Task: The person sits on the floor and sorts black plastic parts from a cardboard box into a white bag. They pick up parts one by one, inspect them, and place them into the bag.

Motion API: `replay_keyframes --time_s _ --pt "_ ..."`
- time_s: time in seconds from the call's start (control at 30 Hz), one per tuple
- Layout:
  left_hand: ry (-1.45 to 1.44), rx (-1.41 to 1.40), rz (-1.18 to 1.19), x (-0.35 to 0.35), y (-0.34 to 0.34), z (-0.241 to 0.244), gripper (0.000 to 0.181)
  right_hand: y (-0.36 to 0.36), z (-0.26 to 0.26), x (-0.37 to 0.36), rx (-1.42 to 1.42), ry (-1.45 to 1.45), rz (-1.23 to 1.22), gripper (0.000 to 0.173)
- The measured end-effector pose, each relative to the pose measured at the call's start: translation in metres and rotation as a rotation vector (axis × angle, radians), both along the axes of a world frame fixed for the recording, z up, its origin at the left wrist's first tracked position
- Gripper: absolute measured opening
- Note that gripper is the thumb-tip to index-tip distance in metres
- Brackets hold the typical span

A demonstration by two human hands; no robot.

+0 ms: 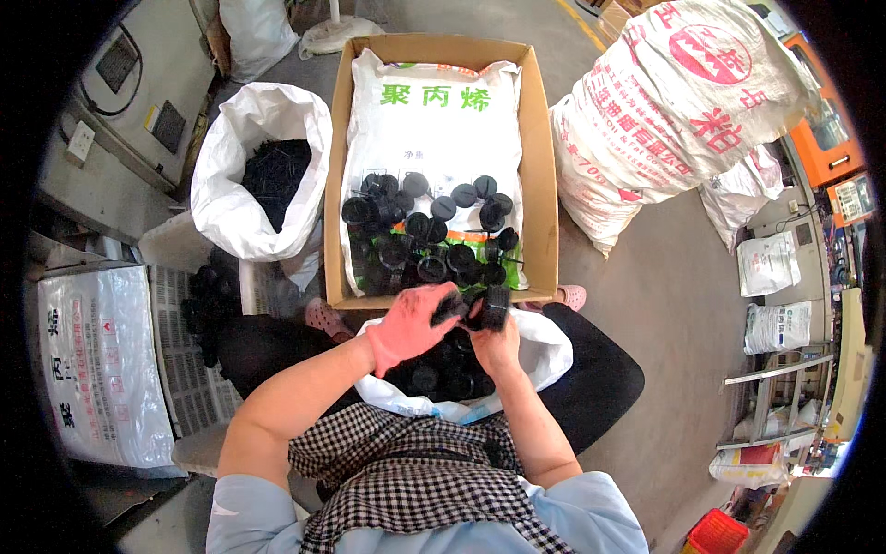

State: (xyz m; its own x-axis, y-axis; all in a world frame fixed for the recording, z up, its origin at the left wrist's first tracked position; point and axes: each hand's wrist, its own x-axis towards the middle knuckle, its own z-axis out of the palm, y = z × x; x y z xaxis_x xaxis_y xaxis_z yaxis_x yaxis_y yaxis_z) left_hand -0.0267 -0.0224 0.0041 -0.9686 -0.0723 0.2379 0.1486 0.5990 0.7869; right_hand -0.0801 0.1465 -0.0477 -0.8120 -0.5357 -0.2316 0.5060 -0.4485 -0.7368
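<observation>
My left hand (407, 325), in a pink glove, grips a round black plastic part (448, 309). Close beside it, my bare right hand (496, 346) holds a ribbed black plastic cap (495, 308); whether the two parts touch is hard to tell. Below both hands an open white woven sack (552, 350) sits between my legs, with black plastic parts (423, 377) inside. Just ahead stands a cardboard box (544, 208). A printed white sack (429, 128) lies in it, and many black caps (460, 257) are spread over its near half, some with thin sprues attached.
Left of the box, another open white sack (208, 187) holds thin black plastic scraps (277, 180). A large full sack with red print (664, 131) stands at right. More black parts (213, 284) are by my left knee. A red plastic basket (716, 532) is at lower right.
</observation>
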Motion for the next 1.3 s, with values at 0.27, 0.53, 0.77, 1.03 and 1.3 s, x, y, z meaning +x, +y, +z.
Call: replay_keyframes --time_s 0.27,0.53,0.77,1.03,1.3 --pt "0.318 -0.342 1.158 -0.057 -0.183 0.022 0.037 0.067 -0.025 0.017 0.916 0.337 0.564 0.025" --pt "-0.226 -0.422 1.17 -0.018 -0.323 -0.044 0.061 -0.019 -0.025 -0.099 1.344 1.005 0.477 0.037" --pt "0.001 -0.219 0.809 -0.049 -0.222 0.026 0.03 -0.08 -0.094 -0.147 1.638 0.968 0.448 0.036" --pt "-0.527 -0.017 0.218 -0.051 -0.079 0.017 0.04 -0.066 0.058 -0.058 0.838 2.056 0.004 0.022" --pt "-0.141 0.827 0.319 -0.029 -0.031 0.007 0.018 -0.06 0.027 -0.041 0.267 0.663 -0.141 0.016"
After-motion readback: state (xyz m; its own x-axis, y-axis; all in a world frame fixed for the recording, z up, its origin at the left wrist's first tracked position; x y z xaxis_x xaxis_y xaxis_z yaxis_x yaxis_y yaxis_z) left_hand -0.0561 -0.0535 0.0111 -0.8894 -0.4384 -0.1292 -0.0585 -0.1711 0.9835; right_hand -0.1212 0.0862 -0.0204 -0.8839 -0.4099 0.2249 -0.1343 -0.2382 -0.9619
